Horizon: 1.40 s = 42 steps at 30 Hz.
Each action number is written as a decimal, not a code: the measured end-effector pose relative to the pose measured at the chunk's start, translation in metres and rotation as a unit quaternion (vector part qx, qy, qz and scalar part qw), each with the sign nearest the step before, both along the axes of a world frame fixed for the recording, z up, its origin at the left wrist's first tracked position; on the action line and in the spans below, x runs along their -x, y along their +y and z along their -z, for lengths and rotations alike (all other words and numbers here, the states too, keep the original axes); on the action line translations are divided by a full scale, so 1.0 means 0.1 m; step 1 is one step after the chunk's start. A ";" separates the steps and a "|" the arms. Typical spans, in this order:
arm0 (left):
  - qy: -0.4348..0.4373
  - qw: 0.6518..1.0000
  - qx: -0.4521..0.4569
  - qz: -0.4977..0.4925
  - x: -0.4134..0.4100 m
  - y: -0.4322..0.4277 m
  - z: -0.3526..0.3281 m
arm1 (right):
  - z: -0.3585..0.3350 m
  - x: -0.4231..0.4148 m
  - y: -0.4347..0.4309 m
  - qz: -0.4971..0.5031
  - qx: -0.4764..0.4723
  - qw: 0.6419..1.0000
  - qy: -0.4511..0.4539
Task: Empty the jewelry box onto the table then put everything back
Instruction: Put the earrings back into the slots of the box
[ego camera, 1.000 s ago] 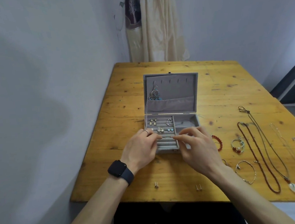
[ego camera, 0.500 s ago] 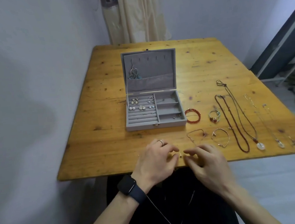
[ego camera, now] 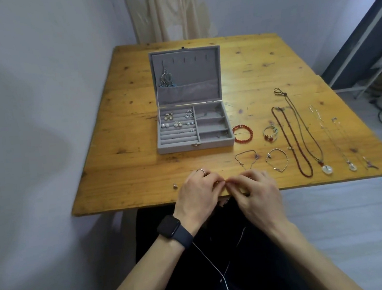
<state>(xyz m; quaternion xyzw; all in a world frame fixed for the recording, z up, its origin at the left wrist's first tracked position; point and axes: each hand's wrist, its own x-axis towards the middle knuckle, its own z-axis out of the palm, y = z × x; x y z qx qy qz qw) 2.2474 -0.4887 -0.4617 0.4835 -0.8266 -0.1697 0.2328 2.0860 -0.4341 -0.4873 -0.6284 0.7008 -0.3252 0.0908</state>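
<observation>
The grey jewelry box stands open in the middle of the wooden table. Several earrings sit in its ring rolls, and a dangling earring hangs in the lid. My left hand and my right hand meet fingertip to fingertip at the table's front edge. Together they pinch a tiny ear stud that is barely visible. Another ear stud lies on the table just left of my left hand.
Right of the box lie a red bead bracelet, a small bracelet, two thin chain bracelets and several necklaces reaching toward the right edge. A wall runs along the left, and a curtain hangs behind the table.
Both hands have drawn back from the front of the box to the table's front edge and closed together on a small stud there. The view has tilted downward.
</observation>
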 end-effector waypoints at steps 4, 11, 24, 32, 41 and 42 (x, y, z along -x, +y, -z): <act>0.005 1.000 -0.011 0.002 -0.01 0.01 -0.03 | 0.00 -0.02 -0.02 -0.001 -0.010 1.000 0.015; 0.096 0.994 -0.039 -0.027 -0.26 -0.29 -0.27 | -0.11 -0.07 -0.12 -0.043 -0.008 0.999 -0.023; 0.014 0.981 -0.134 -0.137 -0.84 -1.47 -0.42 | -0.45 -0.46 -1.08 -0.059 0.050 0.996 -0.050; -0.013 0.984 -0.133 -0.119 -0.80 -1.65 -0.38 | -0.31 -0.44 -1.34 -0.058 0.014 0.995 -0.078; -0.027 0.981 -0.152 -0.116 -0.84 -1.71 -0.39 | -0.19 -0.44 -1.34 -0.048 0.052 0.995 -0.076; -0.014 0.980 -0.158 -0.117 -0.84 -1.71 -0.38 | -0.19 -0.44 -1.34 -0.050 0.054 0.994 -0.076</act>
